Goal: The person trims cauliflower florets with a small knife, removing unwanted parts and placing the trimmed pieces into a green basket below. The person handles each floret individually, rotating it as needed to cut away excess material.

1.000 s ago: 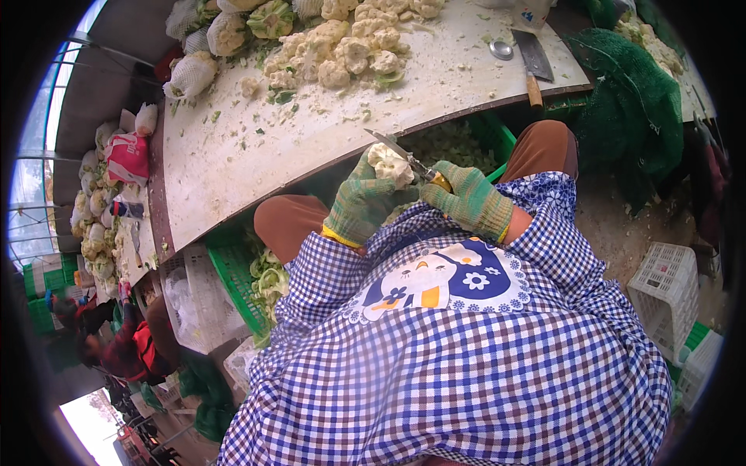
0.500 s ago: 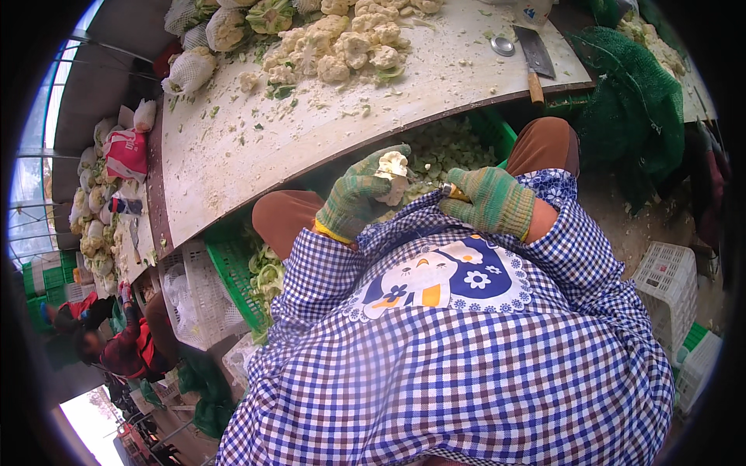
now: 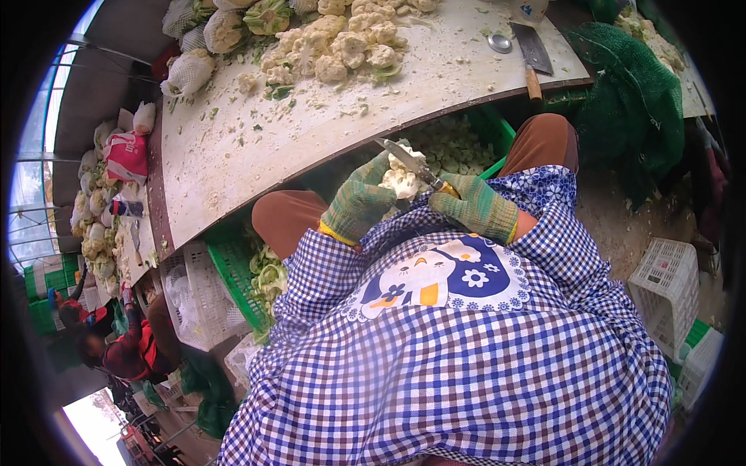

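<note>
Over my lap, my left hand [image 3: 359, 200], in a green striped knit glove, is closed round a cauliflower floret [image 3: 401, 182]. My right hand [image 3: 475, 208], gloved alike, grips the yellowish handle of a small knife [image 3: 416, 165]. Its blade points up and left and lies across the floret; whether it cuts in, I cannot tell. Below the hands, beneath the table edge, a green crate [image 3: 503, 140] holds pale cauliflower trimmings [image 3: 458, 147].
On the white table [image 3: 225, 167] lie a heap of cut cauliflower [image 3: 330, 50], a cleaver [image 3: 532, 56] and a round metal lid [image 3: 500, 43]. Netted cauliflowers [image 3: 189, 74] sit at the far left. Green netting [image 3: 629, 101] hangs at right; a white crate [image 3: 664, 283] stands below. A co-worker [image 3: 140, 349] sits at left.
My right hand has moved left toward my left hand. The knife blade, hardly visible before, now lies across the floret, which my left hand still holds.
</note>
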Demonstrator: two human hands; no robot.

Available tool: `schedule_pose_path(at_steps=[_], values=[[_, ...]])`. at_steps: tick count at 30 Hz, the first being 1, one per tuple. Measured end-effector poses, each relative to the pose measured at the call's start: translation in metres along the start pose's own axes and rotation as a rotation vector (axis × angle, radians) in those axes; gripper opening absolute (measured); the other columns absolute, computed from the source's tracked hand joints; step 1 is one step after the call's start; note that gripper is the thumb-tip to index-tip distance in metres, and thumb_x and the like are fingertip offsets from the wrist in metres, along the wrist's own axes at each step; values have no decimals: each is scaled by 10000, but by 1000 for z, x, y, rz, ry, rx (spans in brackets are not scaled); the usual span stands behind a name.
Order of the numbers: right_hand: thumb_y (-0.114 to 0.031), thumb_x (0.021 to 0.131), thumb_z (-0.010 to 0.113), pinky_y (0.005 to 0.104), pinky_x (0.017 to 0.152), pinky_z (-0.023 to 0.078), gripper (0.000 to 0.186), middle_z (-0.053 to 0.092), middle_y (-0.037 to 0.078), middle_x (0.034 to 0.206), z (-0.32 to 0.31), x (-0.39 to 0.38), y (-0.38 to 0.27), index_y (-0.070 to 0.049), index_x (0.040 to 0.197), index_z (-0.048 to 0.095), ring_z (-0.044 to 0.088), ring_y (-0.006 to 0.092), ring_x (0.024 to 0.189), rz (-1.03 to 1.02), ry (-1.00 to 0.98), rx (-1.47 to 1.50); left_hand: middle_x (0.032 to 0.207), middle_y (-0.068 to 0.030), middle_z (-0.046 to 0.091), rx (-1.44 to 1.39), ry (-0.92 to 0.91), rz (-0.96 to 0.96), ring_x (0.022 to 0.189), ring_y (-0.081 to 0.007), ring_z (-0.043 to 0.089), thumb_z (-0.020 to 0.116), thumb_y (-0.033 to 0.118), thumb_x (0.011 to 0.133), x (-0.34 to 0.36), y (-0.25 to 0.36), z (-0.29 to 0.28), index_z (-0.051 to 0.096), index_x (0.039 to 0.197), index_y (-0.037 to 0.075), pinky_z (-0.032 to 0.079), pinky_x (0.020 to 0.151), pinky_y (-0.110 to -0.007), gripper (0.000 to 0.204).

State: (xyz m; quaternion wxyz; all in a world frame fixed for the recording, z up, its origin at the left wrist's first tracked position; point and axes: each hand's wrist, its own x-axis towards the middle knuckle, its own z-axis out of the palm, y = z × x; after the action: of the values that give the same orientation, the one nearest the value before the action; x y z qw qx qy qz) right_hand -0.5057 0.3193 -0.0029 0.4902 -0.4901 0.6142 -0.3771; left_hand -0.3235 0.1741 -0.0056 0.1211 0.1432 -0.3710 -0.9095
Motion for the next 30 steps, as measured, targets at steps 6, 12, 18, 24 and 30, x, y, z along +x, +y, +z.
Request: schedule_pose_path(at_steps=[6, 12, 18, 24, 30], values=[[-302, 914, 625, 287, 559, 465, 317, 632, 121, 774, 1, -4, 3, 13, 947, 600, 588, 158, 645, 62, 188, -73, 1425, -185, 422, -99, 20, 110, 1170, -264, 548, 697, 1, 765, 1, -9, -9, 310, 1437, -37, 484, 971, -348, 776], [-329, 877, 666, 372, 609, 527, 354, 658, 191, 851, 8, -10, -2, 6, 960, 586, 665, 296, 731, -118, 118, -287, 1365, -189, 472, -105, 261, 225, 1136, -289, 564, 686, -61, 759, 1, -19, -16, 328, 1426, -19, 495, 976, -437, 759], [-357, 865, 653, 415, 646, 533, 362, 661, 214, 873, 9, -7, -12, -10, 944, 592, 671, 346, 781, -23, 84, -535, 1325, -193, 506, -59, 379, 176, 1117, -294, 578, 666, -77, 771, 1, -16, -14, 374, 1401, -13, 521, 944, -452, 698], [-357, 872, 645, 416, 606, 507, 358, 656, 219, 813, 13, -2, -7, -13, 953, 585, 659, 356, 733, 20, 97, -664, 1307, -194, 523, -136, 252, 134, 1134, -307, 574, 660, -94, 754, -2, -18, -4, 432, 1363, -22, 522, 942, -463, 655], [-337, 904, 630, 351, 594, 478, 342, 640, 141, 771, 16, 4, 10, 1, 952, 616, 608, 232, 656, -10, 56, -161, 1329, -200, 508, -246, 206, 151, 1189, -335, 535, 667, -118, 697, 1, -20, 0, 414, 1384, -11, 466, 1004, -470, 740]])
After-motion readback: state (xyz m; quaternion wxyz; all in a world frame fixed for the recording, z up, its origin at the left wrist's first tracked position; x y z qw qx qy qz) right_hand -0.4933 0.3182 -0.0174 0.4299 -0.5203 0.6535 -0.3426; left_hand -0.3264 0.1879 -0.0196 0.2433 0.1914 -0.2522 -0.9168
